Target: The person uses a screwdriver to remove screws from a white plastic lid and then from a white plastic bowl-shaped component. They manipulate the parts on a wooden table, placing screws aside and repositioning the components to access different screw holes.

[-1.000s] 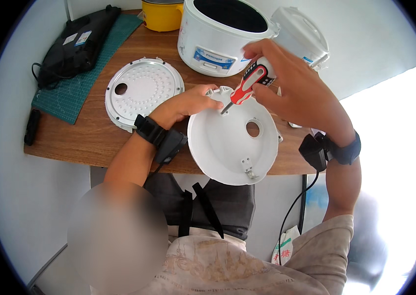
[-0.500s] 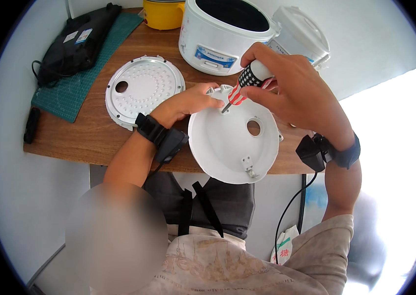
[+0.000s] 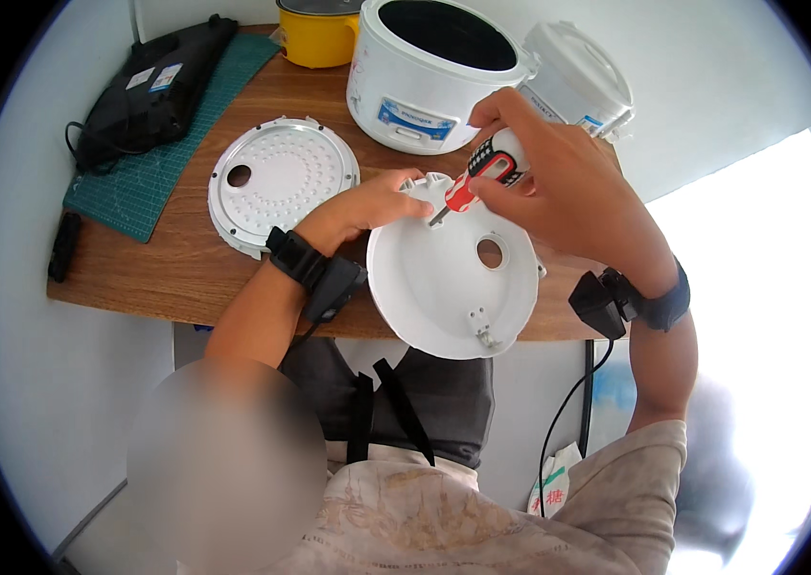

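Head view: gripped red-white-black-handled screwdriver (image 3: 482, 172) in right hand (image 3: 564, 182), angled down at inner face of round white plastic cover (image 3: 434, 283); clasped its rim with left hand (image 3: 377, 204), across front edge of brown wooden table (image 3: 156, 273). Risked slipping toward left hand, if pressed at that tilt.

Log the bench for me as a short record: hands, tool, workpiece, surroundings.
Left hand: grips the rim of the white cover; hand at
Right hand: holds the screwdriver; hand at
Screwdriver tip: down at the cover's inner face, near the left thumb; exact contact unclear
White cover: inner face up, round hole toward its right side
Left of cover: metal plate on the table
Behind: open white cooker, yellow pot
Far left: green mat
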The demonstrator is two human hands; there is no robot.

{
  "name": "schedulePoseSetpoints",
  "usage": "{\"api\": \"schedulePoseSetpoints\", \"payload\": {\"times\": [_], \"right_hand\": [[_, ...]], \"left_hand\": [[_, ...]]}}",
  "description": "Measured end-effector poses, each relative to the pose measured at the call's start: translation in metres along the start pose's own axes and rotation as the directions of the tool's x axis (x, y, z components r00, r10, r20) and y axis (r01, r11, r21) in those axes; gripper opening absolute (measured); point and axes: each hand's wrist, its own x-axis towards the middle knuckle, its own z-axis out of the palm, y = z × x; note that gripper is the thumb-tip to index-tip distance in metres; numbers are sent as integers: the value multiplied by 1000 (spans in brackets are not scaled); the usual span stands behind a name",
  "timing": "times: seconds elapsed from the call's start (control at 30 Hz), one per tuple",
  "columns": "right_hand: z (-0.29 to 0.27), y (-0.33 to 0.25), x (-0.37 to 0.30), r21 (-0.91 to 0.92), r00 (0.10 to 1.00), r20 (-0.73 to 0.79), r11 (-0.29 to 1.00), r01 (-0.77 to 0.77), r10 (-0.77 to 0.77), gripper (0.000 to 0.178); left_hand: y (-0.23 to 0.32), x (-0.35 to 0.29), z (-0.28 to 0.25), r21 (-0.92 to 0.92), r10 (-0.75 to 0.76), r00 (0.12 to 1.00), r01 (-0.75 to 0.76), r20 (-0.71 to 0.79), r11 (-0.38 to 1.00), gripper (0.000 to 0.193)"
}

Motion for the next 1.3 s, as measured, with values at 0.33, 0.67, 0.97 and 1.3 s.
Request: {"api": "schedulePoseSetpoints", "payload": {"times": [0.33,0.67,0.97,1.3], "right_hand": [[13,-3,-11,122,995,-82,991,-49,59,42],[19,-3,-26,222,970,-219,974,-53,103,38],[-11,-35,-52,39,905,-426,999,34,-14,35],[22,56,-177,613,590,-402,684,-395,700,28]], "left_hand": [[-6,2,3,6,53,999,-53,-8,999,58],[-8,6,0,27,38,999,-38,-8,999,61],[-13,3,4,-39,15,1000,-14,24,999,72],[12,-13,13,-7,-24,1000,24,12,1000,80]]}}
